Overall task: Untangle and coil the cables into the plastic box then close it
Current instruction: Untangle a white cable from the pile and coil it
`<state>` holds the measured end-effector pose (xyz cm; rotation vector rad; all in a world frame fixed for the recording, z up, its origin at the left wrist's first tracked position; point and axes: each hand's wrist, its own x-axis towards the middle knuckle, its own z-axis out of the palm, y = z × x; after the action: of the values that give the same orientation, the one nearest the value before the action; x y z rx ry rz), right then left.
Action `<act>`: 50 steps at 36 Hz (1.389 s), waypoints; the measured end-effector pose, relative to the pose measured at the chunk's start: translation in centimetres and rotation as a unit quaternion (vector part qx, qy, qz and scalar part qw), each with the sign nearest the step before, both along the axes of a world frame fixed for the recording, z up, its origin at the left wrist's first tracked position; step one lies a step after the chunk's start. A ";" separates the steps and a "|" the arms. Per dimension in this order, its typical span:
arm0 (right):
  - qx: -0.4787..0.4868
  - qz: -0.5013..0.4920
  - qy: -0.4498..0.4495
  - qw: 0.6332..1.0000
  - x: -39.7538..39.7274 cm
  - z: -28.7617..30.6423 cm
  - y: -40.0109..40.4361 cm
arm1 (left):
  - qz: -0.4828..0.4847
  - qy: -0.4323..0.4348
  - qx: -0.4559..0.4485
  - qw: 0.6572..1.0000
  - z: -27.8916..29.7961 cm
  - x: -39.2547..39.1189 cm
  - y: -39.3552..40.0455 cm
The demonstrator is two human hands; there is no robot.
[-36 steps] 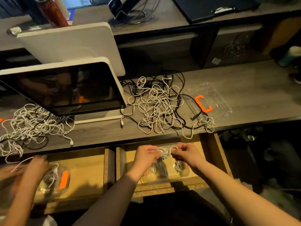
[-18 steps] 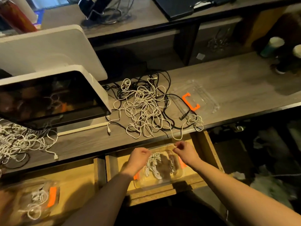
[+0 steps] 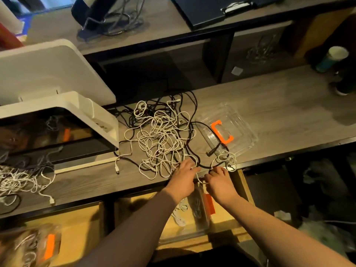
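A tangle of white and black cables point(image 3: 159, 139) lies in the middle of the grey desk point(image 3: 289, 112). My left hand point(image 3: 183, 179) reaches onto its near edge and pinches a white cable point(image 3: 199, 177). That cable runs down to my right hand point(image 3: 221, 185), whose curled fingers hold it at the desk's front edge. Below my hands, in an open wooden drawer point(image 3: 242, 189), sits the clear plastic box point(image 3: 196, 218) with coiled white cables and an orange clip. A clear lid with an orange clasp point(image 3: 221, 132) lies on the desk to the right of the tangle.
A white-framed monitor point(image 3: 57, 128) stands at the left, with a second cable heap point(image 3: 21, 178) under it. A blurred box with an orange clip point(image 3: 48, 245) is at the lower left. A teal cup point(image 3: 331, 58) stands at the far right.
Both hands rose from the box in the drawer to the desk's front edge and took hold of a white cable from the tangle. The camera moved closer.
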<state>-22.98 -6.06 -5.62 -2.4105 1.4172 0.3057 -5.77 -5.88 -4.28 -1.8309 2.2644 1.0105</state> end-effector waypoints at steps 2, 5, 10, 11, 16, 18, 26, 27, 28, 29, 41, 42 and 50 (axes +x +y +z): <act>-0.042 -0.006 -0.052 0.998 -0.7 -0.5 -0.3 | 0.004 -0.011 0.012 1.000 -0.4 0.1 -0.1; -0.062 -0.019 -0.112 0.992 -1.1 -0.2 -0.6 | 0.030 0.006 0.009 0.999 0.0 0.1 -0.2; -0.078 -0.097 -0.173 0.977 -1.0 2.2 -2.4 | 0.115 0.105 -0.016 0.988 2.1 0.2 0.0; -0.074 -0.108 -0.179 0.975 -0.9 2.9 -2.8 | 0.128 0.119 -0.025 0.984 2.7 0.3 -0.1; -0.007 -0.175 -0.226 0.958 -0.1 6.7 -4.4 | 0.229 0.181 -0.052 0.955 6.1 1.6 -0.6; 0.062 -0.200 -0.263 0.942 0.3 8.5 -4.9 | 0.265 0.203 -0.071 0.940 7.2 2.3 -0.9; 0.175 -0.272 -0.433 0.841 3.0 14.9 -5.1 | 0.433 0.246 -0.059 0.865 11.5 3.3 -1.1; 0.202 -0.291 -0.468 0.810 3.4 15.5 -4.9 | 0.426 0.257 -0.077 0.864 12.3 3.1 -0.6; 0.228 -0.305 -0.498 0.779 3.8 16.0 -4.6 | 0.408 0.282 -0.077 0.865 13.1 2.7 0.1; 0.246 -0.313 -0.520 0.756 4.1 16.3 -4.4 | 0.378 0.317 -0.057 0.868 13.6 2.4 0.6; 0.290 -0.373 -0.688 0.551 6.6 19.9 -1.5 | 0.331 0.365 0.017 0.870 13.3 3.8 5.6; 0.267 -0.382 -0.678 0.567 6.5 19.8 -1.5 | 0.345 0.372 0.020 0.862 13.3 4.4 5.8; 0.207 -0.479 -0.507 0.686 6.0 16.1 -1.1 | 0.383 0.397 0.029 0.834 14.7 6.7 7.0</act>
<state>-16.99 -7.15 10.51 -0.8437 1.4900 -0.7699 0.95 1.16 10.41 -2.7202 1.6332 2.2841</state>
